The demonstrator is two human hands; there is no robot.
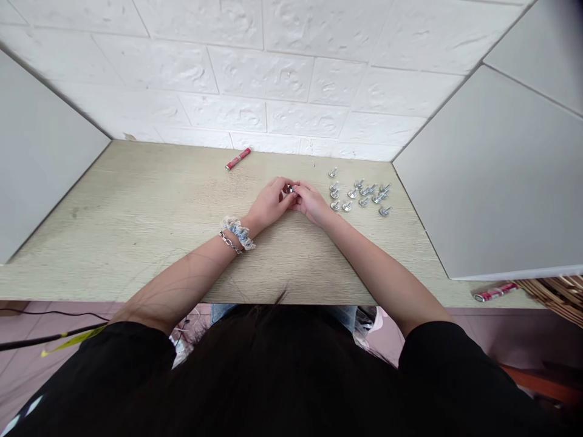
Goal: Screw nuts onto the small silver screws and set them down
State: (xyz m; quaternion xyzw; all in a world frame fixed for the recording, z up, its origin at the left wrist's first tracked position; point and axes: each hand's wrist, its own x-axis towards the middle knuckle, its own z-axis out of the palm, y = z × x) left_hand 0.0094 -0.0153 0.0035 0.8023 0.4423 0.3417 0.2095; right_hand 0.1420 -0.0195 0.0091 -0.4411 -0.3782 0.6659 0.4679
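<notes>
My left hand (270, 201) and my right hand (311, 201) meet over the middle of the table, fingertips touching. Between them is a small shiny metal piece (290, 190), pinched by the fingers of both hands. It looks like a round-headed bolt, though the fingers cover most of it. To the right of my right hand, several silver bolts with wide round heads (352, 194) are scattered on the table. Their threaded shanks point up or lean over. A pale scrunchie (240, 232) and a chain bracelet (230, 243) circle my left wrist.
Near the back wall (286, 79) lies a slim red tube (238, 158) with silvery bands. Another red tube (495, 292) rests at the front right edge, by a woven basket (558, 297). White panels stand left (40, 152) and right (505, 176) on the wooden table (150, 200).
</notes>
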